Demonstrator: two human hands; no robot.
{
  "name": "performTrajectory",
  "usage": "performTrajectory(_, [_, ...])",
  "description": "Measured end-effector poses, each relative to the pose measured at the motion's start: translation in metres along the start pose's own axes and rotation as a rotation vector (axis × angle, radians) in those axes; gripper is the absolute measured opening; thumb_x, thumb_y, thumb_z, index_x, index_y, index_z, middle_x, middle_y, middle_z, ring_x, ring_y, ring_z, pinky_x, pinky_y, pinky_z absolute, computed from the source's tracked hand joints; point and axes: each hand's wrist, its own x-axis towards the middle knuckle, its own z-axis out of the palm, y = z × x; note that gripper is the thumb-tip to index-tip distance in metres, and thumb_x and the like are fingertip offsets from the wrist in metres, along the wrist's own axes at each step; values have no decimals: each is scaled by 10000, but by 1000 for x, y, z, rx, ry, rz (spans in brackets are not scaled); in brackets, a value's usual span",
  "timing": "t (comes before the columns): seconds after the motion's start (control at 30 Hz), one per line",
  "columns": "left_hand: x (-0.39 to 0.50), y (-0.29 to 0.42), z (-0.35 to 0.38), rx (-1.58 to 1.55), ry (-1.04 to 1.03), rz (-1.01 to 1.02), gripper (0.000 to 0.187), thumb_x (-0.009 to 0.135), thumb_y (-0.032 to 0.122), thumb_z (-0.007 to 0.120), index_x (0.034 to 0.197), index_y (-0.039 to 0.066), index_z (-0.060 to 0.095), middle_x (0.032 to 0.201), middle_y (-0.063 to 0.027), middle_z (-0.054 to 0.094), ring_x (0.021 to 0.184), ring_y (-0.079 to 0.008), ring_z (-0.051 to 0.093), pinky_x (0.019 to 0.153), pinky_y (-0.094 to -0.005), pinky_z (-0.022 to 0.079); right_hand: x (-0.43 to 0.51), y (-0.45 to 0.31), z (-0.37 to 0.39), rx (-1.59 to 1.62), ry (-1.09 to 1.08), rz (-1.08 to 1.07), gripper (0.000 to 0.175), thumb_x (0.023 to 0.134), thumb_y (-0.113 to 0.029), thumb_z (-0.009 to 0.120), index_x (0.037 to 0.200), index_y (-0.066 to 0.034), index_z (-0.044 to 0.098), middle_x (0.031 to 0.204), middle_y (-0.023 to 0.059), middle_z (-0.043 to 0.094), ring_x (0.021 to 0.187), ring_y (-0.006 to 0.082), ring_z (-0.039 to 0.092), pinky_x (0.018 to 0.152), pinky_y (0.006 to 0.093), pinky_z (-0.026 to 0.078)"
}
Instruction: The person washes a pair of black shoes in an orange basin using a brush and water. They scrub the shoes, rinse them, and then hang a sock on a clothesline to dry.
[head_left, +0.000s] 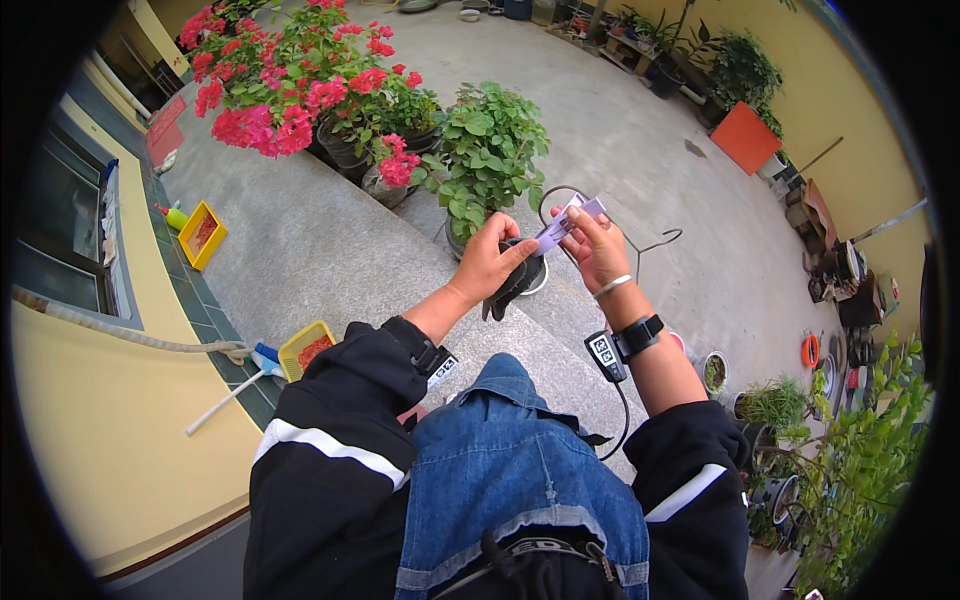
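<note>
My left hand (491, 259) grips a folded black item (516, 283), perhaps of cloth or rubber, which hangs below the fingers; I cannot tell exactly what it is. In my right hand (600, 251) is a large light-purple plastic clothes peg (559, 229), pinched between thumb and fingers. One end of the peg meets the left thumb and the top of the black item. Whether its jaws have closed on the item is hidden. Behind the right hand a bent metal wire piece with a hooked end (664, 238), resembling a hanger, shows partly.
A leafy potted plant (491, 142) stands just beyond my hands, beside pots of pink bougainvillea (292, 97). Concrete steps (360, 255) lie below. At left are a yellow tray (202, 235) and a yellow basket (288, 346) holding red contents. Potted plants (776, 405) line the right.
</note>
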Motion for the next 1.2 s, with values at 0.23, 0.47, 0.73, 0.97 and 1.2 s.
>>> performTrajectory(0.23, [-5,2,-9,298,-19,-25,542,758,495,781,883,23,544,685,-108,554,638,-229,554,602,-330,460,-8,-5,14,-86,4,-83,420,814,-119,766,1155,-55,531,1051,76,687,914,132,659,757,256,537])
performTrajectory(0.47, [0,9,-2,-146,-260,-135,616,814,302,790,1320,33,561,1063,-46,688,927,-127,635,804,-268,507,-16,-13,20,-145,-33,-59,438,843,-157,747,1199,-24,528,1130,122,671,1015,186,655,879,325,535])
performTrajectory(0.73, [6,28,5,-440,-281,-283,448,895,138,703,1308,23,570,1102,-2,672,940,-55,590,839,-220,482,-13,-8,-23,-355,-297,-164,729,838,-178,768,1419,31,381,1284,135,562,1213,190,525,1038,324,429])
performTrajectory(0.97, [25,54,16,-401,-495,-148,405,917,147,672,1285,6,579,1143,-46,683,1013,-68,588,891,-232,467,-36,21,-98,-561,-358,73,711,902,-146,690,1497,-66,308,1347,147,537,1238,199,521,1040,335,438])
performTrajectory(1.2, [35,72,22,-383,-467,-157,401,915,204,678,1268,28,600,1104,-27,692,981,-62,573,883,-233,451,-51,103,-168,-328,-60,246,302,875,-138,703,1123,-8,593,983,56,670,1011,166,644,823,280,540])
